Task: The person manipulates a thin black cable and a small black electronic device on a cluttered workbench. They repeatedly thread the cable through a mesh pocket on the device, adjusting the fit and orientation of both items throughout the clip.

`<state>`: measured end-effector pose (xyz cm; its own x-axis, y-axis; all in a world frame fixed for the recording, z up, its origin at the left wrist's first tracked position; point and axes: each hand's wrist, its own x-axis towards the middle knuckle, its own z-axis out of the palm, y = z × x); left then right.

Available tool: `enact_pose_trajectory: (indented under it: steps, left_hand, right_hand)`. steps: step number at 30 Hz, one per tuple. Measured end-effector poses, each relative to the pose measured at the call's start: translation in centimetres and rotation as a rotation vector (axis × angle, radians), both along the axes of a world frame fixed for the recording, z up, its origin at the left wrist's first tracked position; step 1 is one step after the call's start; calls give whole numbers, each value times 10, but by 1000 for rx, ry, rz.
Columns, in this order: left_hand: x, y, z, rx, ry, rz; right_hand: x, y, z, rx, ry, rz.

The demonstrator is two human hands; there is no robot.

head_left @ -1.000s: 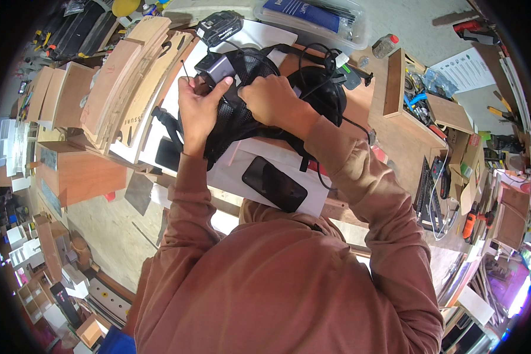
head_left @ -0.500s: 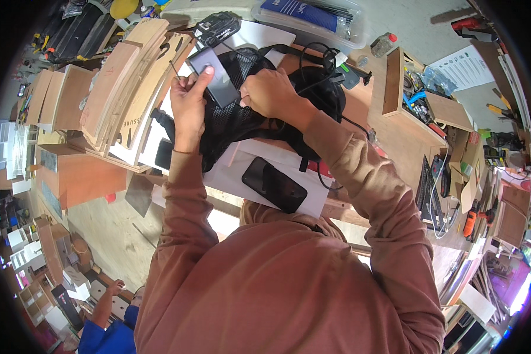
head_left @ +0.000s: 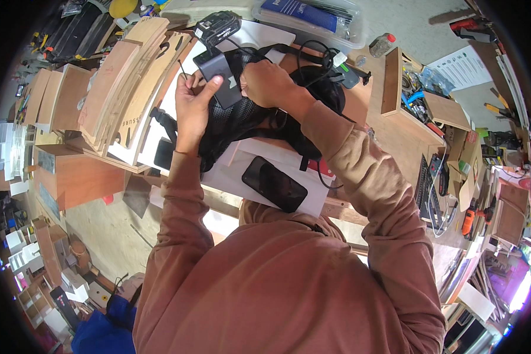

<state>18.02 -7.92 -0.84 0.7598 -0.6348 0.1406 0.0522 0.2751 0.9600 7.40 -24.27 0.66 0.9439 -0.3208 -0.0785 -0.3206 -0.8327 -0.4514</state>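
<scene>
A flat grey power bank (head_left: 223, 79) is in my left hand (head_left: 193, 103), the thumb lying across its face. A thin dark cord end (head_left: 182, 66) sticks up beside those fingers. My right hand (head_left: 267, 84) is closed at the power bank's right edge; what its fingertips pinch is hidden. Under both hands lies a black mesh bag or harness (head_left: 230, 127) with straps. A black cable (head_left: 304, 65) loops to the right of my right hand. Just beyond the power bank is a black tool battery (head_left: 216, 27).
Closer to me, a black smartphone (head_left: 274, 183) lies on a white board (head_left: 221, 183). Stacked wooden panels (head_left: 121, 82) stand at left. A clear plastic bin (head_left: 354, 35) and a red-capped jar (head_left: 382, 45) are at the back. Another person in blue (head_left: 103, 330) is at lower left.
The power bank has shifted slightly right and tilted in my left hand, its face now darker. My right hand stays at its edge. The person in blue has lowered an arm.
</scene>
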Motion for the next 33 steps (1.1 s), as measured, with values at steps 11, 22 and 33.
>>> enact_pose_trajectory:
  steps: [11,22,33]
  left_hand:
    - [8,18,-23,41,-70,-179]
    - [9,33,-22,-1,-114,-266]
    - [17,34,-19,-239,246,-243]
  right_hand:
    - [2,5,-1,41,-33,-16]
    - [-43,-14,40,264,-223,294]
    - [-64,-12,100,141,-648,1]
